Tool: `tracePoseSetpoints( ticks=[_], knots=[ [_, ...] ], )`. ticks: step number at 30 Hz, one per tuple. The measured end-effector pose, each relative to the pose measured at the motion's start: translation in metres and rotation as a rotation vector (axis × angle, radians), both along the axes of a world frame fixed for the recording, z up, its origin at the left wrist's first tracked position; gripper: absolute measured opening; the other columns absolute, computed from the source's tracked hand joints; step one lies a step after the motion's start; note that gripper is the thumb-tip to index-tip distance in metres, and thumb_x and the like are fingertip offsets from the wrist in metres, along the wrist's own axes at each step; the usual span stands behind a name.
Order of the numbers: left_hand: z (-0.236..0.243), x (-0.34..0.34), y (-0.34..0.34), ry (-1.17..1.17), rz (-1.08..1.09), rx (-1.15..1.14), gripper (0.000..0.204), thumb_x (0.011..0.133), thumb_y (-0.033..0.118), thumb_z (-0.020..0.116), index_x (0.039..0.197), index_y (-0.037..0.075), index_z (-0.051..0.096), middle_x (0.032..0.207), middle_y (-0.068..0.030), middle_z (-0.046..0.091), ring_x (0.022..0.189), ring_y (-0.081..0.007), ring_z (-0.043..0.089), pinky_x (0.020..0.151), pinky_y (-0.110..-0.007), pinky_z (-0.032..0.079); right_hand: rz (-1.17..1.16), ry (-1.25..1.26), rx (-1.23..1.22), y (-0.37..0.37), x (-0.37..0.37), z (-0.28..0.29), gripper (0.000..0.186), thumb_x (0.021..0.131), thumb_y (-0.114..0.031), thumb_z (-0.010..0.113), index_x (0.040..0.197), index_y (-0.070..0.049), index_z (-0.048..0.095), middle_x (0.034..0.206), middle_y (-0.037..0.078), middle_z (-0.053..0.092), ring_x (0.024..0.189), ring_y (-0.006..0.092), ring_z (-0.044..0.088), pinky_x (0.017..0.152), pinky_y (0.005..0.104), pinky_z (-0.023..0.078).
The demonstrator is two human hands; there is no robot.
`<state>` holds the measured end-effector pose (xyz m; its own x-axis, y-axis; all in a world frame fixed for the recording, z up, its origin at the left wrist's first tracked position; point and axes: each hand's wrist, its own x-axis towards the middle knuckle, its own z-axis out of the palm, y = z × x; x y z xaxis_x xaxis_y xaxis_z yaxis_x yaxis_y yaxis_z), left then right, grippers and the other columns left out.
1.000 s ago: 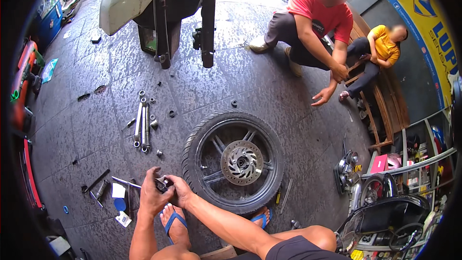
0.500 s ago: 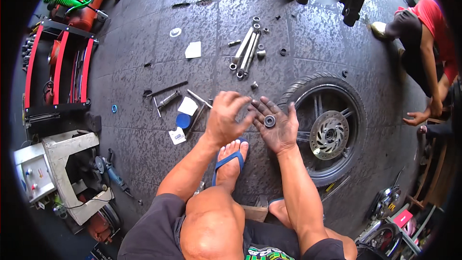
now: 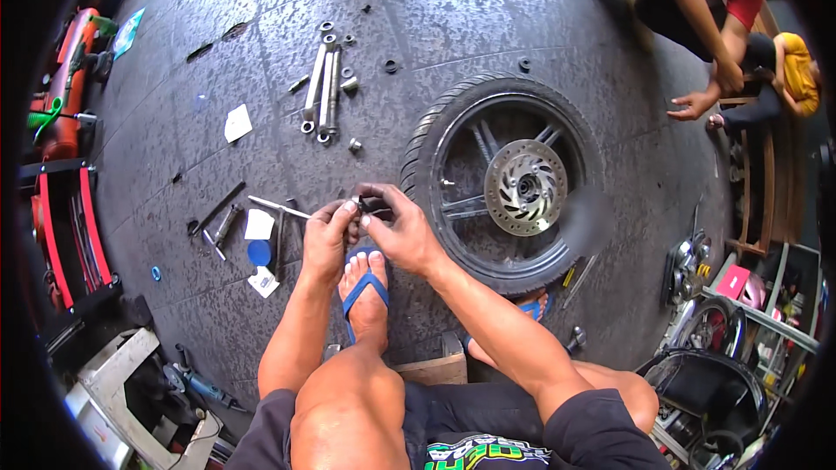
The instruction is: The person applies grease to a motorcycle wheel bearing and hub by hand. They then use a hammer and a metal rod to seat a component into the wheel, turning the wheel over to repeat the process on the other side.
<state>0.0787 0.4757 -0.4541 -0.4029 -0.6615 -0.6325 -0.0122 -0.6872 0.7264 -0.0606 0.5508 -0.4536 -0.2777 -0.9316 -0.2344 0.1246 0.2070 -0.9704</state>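
Bearing (image 3: 362, 206) in 2 hands (image 3: 326, 242) (image 3: 404, 233), axis hidden.

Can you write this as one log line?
left hand: holds small dark part | right hand: holds same part | wheel: on its side | spanners: on floor

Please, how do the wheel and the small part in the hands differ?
The wheel is large; the part is tiny. The wheel lies flat on the floor; the part is held between the left hand and right hand. Most of the wheel shows; the hands mostly hide the part. Both look mostly dark.
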Motion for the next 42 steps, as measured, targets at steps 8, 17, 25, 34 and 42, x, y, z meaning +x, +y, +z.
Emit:
tracePoseSetpoints(
  ticks=[8, 17, 25, 34, 42],
  knots=[
    [-0.034, 0.034, 0.054, 0.082, -0.214, 0.306, 0.036, 0.100, 0.038, 0.062, 0.092, 0.004, 0.068, 0.078, -0.0052, 0.067, 0.071, -0.0139, 0.064, 0.066, -0.029, 0.052, 0.204, 0.484, 0.083, 0.041, 0.004, 0.007, 0.036, 0.080, -0.010, 0.076, 0.112, -0.001, 0.064, 0.099, 0.016, 0.064, 0.087, 0.0290, 0.066, 0.078, 0.0381, 0.054],
    [-0.053, 0.094, 0.064, -0.788, 0.044, -0.399, 0.085, 0.088, 0.024, 0.069, 0.154, -0.005, 0.023, 0.082, -0.0172, 0.070, 0.077, -0.0335, 0.071, 0.072, -0.045, 0.056, 0.346, 0.493, 0.283, 0.080, -0.020, 0.009, 0.031, 0.078, -0.007, 0.077, 0.106, 0.001, 0.065, 0.089, 0.009, 0.064, 0.071, 0.0150, 0.059, 0.067, 0.0298, 0.051],
    [-0.104, 0.140, -0.028, -0.805, 0.313, -0.376, 0.074, 0.082, 0.020, 0.077, 0.142, -0.004, 0.040, 0.121, -0.0174, 0.064, 0.110, -0.0267, 0.063, 0.096, -0.041, 0.050, 0.336, 0.561, 0.272, 0.085, -0.065, 0.017, 0.038, 0.080, -0.013, 0.077, 0.113, -0.001, 0.063, 0.105, 0.015, 0.067, 0.090, 0.0256, 0.067, 0.082, 0.0364, 0.054],
    [-0.100, 0.131, 0.000, -0.669, 0.218, -0.356, 0.058, 0.096, 0.014, 0.063, 0.147, -0.002, 0.041, 0.071, 0.0035, 0.054, 0.059, -0.0038, 0.046, 0.050, -0.023, 0.037, 0.018, 0.861, 0.493, 0.140, -0.197, 0.029, 0.036, 0.078, -0.007, 0.077, 0.111, -0.001, 0.065, 0.102, 0.017, 0.063, 0.090, 0.0294, 0.067, 0.080, 0.0388, 0.056],
    [-0.095, 0.107, 0.032, -0.610, 0.108, -0.349, 0.055, 0.096, 0.012, 0.065, 0.144, -0.003, 0.044, 0.069, 0.0029, 0.057, 0.058, -0.0041, 0.047, 0.051, -0.022, 0.037, 0.043, 0.988, 0.350, 0.120, -0.220, -0.013, 0.035, 0.078, -0.007, 0.078, 0.110, -0.001, 0.067, 0.106, 0.017, 0.064, 0.093, 0.0328, 0.068, 0.080, 0.0397, 0.057]
  ],
)
